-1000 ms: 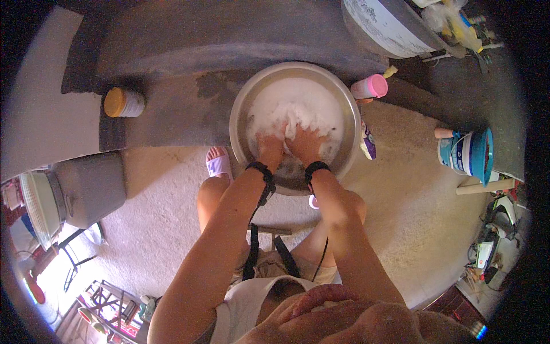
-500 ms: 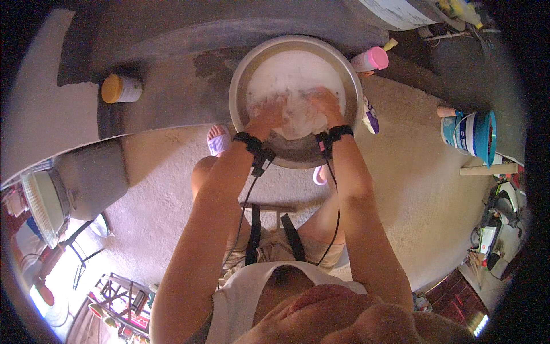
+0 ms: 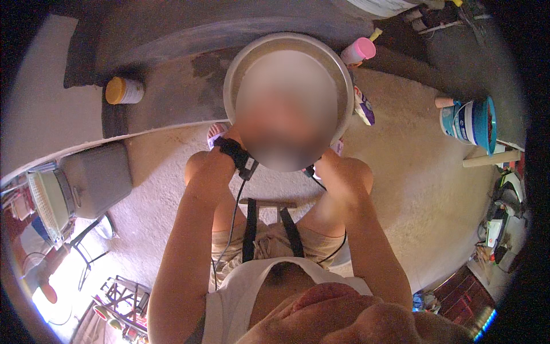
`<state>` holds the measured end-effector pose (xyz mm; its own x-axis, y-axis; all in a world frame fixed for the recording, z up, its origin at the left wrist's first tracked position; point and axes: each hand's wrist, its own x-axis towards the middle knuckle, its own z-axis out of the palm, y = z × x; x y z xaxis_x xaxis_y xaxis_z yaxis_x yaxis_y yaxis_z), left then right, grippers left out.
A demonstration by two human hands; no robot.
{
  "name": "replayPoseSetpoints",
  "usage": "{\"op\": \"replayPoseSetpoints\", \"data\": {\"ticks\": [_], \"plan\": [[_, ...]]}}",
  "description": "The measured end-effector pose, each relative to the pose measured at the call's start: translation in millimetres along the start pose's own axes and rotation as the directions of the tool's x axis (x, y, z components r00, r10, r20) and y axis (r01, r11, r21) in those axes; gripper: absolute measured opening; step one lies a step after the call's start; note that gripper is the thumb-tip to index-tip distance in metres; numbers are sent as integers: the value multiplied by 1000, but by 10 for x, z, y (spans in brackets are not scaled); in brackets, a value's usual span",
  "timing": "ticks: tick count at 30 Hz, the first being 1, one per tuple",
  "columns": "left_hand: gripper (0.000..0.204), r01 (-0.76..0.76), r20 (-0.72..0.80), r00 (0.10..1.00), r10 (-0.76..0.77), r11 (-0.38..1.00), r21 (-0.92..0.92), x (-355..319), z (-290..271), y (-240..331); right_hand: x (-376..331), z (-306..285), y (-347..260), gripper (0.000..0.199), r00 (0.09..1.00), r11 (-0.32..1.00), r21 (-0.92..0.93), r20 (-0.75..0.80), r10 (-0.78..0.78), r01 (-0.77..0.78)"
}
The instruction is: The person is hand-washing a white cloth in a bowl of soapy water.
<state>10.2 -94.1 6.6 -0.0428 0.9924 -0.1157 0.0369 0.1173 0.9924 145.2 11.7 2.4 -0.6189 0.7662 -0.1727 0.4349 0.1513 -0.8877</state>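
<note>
A wide round metal basin stands on the floor in front of my knees. Its inside is heavily blurred, with a whitish mass in the far part. My left hand and my right hand reach in over its near side and come close together as a skin-coloured smear. Finger positions are hidden by the blur, as is anything they may hold. A black band with a small cabled box sits on my left wrist. The right wrist's device shows only partly, beside the basin's near edge.
A pink-lidded container and a white-purple packet stand right of the basin. A yellow-lidded tub lies left. Further right is a blue bucket; a grey bin is at left. Cables run from my wrists.
My wrists have drawn back toward me, and my hands have come closer together. My right forearm has turned, hiding most of its wristband. The basin's inside, clear before, is blurred.
</note>
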Motion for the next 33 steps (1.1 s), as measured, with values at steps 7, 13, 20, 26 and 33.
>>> {"op": "replayPoseSetpoints", "data": {"ticks": [7,13,20,26,33], "plan": [[55,46,-237,971,-12,989,140,46,-167,-53,-18,394,-648,59,996,992,99,-45,-72,77],[50,480,-391,785,-481,870,-108,319,42,-142,426,296,260,42,995,935,-350,65,80,-53],[50,370,-307,929,-207,518,771,526,-388,-1039,995,98,695,31,951,406,-869,200,-235,283],[50,83,-449,890,77,942,325,500,-197,-853,898,-257,1215,53,979,487,-870,162,125,82],[53,181,-264,954,-142,975,130,245,-104,-1227,724,241,569,86,939,875,-453,195,284,-170]]}}
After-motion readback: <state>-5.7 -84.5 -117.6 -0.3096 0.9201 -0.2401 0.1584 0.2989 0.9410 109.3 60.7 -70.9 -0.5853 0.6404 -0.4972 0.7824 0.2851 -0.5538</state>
